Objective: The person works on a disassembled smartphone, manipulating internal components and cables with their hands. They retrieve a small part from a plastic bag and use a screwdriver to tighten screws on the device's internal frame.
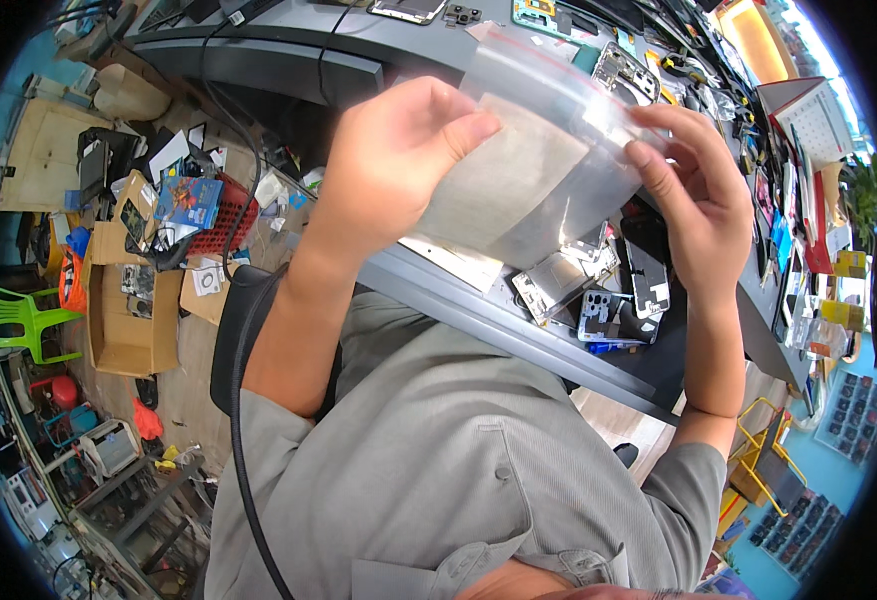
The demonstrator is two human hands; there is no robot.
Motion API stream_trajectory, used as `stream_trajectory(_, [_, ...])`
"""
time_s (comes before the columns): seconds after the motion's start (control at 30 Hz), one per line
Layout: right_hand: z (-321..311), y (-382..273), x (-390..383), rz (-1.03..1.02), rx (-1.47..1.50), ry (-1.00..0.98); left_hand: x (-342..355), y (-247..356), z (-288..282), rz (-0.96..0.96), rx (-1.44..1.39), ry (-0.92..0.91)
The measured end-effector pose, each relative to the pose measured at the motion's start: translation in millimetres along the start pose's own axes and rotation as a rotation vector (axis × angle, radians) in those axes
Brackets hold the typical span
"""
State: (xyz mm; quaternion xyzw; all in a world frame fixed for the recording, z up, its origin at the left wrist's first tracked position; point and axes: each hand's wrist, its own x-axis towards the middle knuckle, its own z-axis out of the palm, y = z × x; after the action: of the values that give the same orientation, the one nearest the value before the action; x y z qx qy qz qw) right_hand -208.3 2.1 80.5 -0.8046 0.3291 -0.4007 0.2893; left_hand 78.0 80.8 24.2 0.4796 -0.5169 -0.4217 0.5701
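Note:
Both hands raise a clear plastic zip bag (603, 185) with a red stripe at its top and a pale flat sheet (498, 170) inside or against it. My left hand (398, 160) holds the left side, thumb over the sheet, fingers curled. My right hand (693, 190) pinches the bag's right edge near the top. Below them, an open drawer holds a silver phone housing (558, 285), a dark phone part (643, 265) and a white sheet (448, 260).
A grey desk (238, 60) carries phone parts, cables and clutter along the back and right, beside a standing calendar (808, 125). To the left are a cardboard box (108, 320), a red basket (228, 210) and a green plastic chair (28, 325). A yellow-framed stool (758, 460) stands at lower right.

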Motion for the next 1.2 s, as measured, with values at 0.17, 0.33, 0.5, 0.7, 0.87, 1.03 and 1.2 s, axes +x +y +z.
stream_trajectory(0.17, [9, -10, 0, -0.329, -0.294, 0.032, -10, 7, 6, 0.051, 0.047, 0.029])
stream_trajectory(0.33, [8, -17, 5, -0.534, -0.474, 0.015, -14, 12, 7, 0.032, 0.088, 0.037])
stream_trajectory(0.5, [14, -17, 1, -0.486, -0.383, -0.032, -15, 5, 8, 0.011, -0.027, 0.048])
stream_trajectory(0.7, [13, -38, -1, -0.141, -0.102, -0.136, -13, 5, 14, 0.602, 0.622, 0.494])
stream_trajectory(0.87, [41, -37, -3, -0.205, -0.110, -0.082, -41, 31, 37, 0.211, 0.173, 0.185])
stream_trajectory(1.03, [60, -40, -15, -0.230, -0.030, -0.178, -41, 29, 39, -0.091, -0.088, 0.106])
stream_trajectory(1.2, [57, -37, -20, 0.120, 0.321, -0.343, -60, 16, 29, -0.052, 0.000, 0.053])
